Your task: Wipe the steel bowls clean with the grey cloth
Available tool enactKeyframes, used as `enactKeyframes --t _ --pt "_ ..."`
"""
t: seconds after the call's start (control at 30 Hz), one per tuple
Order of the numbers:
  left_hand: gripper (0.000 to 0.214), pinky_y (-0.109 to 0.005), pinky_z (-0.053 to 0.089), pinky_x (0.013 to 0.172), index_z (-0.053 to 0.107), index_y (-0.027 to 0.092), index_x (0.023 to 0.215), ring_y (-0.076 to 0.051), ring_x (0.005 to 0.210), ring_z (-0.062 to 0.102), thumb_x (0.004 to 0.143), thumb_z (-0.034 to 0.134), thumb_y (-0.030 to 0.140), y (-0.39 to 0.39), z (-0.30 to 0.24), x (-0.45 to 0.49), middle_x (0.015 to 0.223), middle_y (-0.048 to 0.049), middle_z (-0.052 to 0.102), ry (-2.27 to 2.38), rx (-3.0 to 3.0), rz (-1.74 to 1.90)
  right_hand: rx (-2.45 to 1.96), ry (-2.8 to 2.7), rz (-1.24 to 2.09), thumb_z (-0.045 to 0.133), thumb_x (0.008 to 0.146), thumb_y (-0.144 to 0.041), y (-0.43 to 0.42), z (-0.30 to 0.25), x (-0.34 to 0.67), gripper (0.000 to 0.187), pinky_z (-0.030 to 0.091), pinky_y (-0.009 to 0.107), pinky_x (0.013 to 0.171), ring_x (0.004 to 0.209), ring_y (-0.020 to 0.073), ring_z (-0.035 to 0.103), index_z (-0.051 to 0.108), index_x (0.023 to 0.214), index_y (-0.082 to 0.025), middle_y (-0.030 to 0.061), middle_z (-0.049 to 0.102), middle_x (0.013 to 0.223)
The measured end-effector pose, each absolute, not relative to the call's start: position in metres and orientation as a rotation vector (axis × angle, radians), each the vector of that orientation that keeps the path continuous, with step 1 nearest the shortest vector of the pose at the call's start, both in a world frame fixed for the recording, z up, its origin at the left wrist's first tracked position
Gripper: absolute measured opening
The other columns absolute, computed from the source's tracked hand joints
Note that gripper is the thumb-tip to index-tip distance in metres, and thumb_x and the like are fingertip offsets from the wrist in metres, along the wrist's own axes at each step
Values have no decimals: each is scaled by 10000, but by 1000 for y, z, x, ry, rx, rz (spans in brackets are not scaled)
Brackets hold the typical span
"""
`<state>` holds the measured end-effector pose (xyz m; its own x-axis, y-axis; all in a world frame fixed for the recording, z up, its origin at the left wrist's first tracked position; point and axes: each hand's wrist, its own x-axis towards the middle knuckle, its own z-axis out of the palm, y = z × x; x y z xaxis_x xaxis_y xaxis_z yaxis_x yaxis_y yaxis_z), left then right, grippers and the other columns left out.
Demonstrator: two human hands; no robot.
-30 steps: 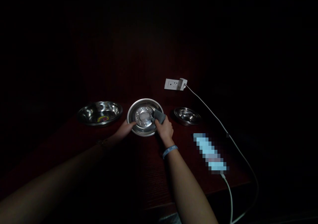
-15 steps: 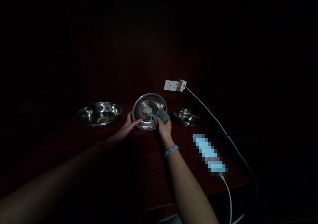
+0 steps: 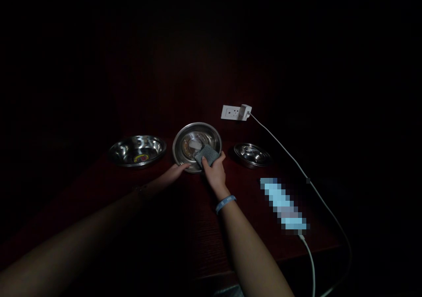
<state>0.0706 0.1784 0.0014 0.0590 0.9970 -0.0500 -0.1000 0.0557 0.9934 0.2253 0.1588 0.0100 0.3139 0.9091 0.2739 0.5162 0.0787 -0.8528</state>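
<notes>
A round, shallow stainless steel basin (image 3: 186, 134) is tilted up, its inside facing me. My left hand (image 3: 173, 174) grips its lower left rim, thumb over the edge and the other fingers hidden behind. A grey-green scouring pad or cloth (image 3: 208, 156) is pinched in my right hand (image 3: 216, 173), which presses it against the lower right of the basin's inside. A pale patch, perhaps a label or a reflection, shows at the basin's centre.
A larger steel basin (image 3: 118, 150) with a yellow and red sticker stands left, a smaller steel dish (image 3: 252, 155) right. A blurred, lit phone (image 3: 283, 204) lies on the dark red table (image 3: 211, 244), its white cable (image 3: 295, 161) running to a wall socket (image 3: 231, 112).
My right hand has slid the pad slightly left across the basin's inside. The left hand has shifted lower along the rim. The view has turned slightly left.
</notes>
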Motion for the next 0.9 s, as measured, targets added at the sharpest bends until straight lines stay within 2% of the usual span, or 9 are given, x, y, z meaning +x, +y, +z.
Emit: enactKeyframes --t 0.1,0.2,0.27,0.37,0.43,0.53,0.6,0.7,0.9 --pt "153 -369 463 1010 687 164 888 -229 1040 673 799 566 139 182 5 71 890 -55 765 1145 889 1201 -1583 -1425 302 535 838 -473 157 9 227 843 449 418 960 1245 317 503 130 1480 -106 224 402 1440" --pt "213 -331 509 949 678 164 969 -204 1003 689 846 512 109 179 13 72 877 -64 765 1055 757 1230 -1567 -1493 117 516 852 -462 158 6 228 894 404 425 1007 1302 324 427 37 1504 -80 243 333 1467" --pt "221 -324 520 934 669 136 1018 -200 985 696 871 505 121 177 16 72 901 -82 764 1012 731 1228 -1554 -1528 -15 511 862 -455 158 6 228 883 368 436 1039 1331 325 373 42 1507 -78 240 277 1494" --pt "241 -313 529 922 647 92 1084 -189 952 705 892 509 137 179 13 72 955 -105 759 965 706 1266 -1541 -1576 -233 517 875 -402 155 11 229 794 307 456 1078 1357 328 300 134 1500 -95 212 190 1536" --pt "269 -301 534 913 630 89 1135 -177 932 710 895 522 147 183 8 71 994 -111 753 937 693 1284 -1539 -1650 -357 500 890 -297 153 16 230 651 273 468 1090 1347 318 297 256 1472 -134 183 221 1533" --pt "339 -319 540 908 591 90 1220 -184 919 715 892 540 160 188 2 71 1037 -126 744 916 657 1293 -1545 -1876 -463 442 899 -142 151 21 232 433 269 466 1072 1288 287 359 496 1324 -201 141 401 1440" --pt "368 -330 534 924 569 93 1255 -189 941 711 897 538 171 189 1 70 1074 -132 734 904 647 1296 -1537 -2029 -491 422 908 -109 151 24 233 353 280 449 1054 1250 271 388 597 1200 -203 131 494 1357" --pt "364 -335 518 953 571 98 1259 -193 991 697 912 522 197 189 1 69 1130 -139 714 910 678 1281 -1517 -2149 -502 417 927 -125 151 26 233 297 293 424 1032 1207 256 410 653 1096 -189 119 561 1279" --pt "390 -370 516 956 572 136 1270 -220 1060 672 907 548 274 191 0 67 1158 -140 703 957 754 1258 -1552 -2145 -422 493 909 -206 147 30 234 237 314 404 974 1120 256 440 690 1041 -197 106 601 1181"
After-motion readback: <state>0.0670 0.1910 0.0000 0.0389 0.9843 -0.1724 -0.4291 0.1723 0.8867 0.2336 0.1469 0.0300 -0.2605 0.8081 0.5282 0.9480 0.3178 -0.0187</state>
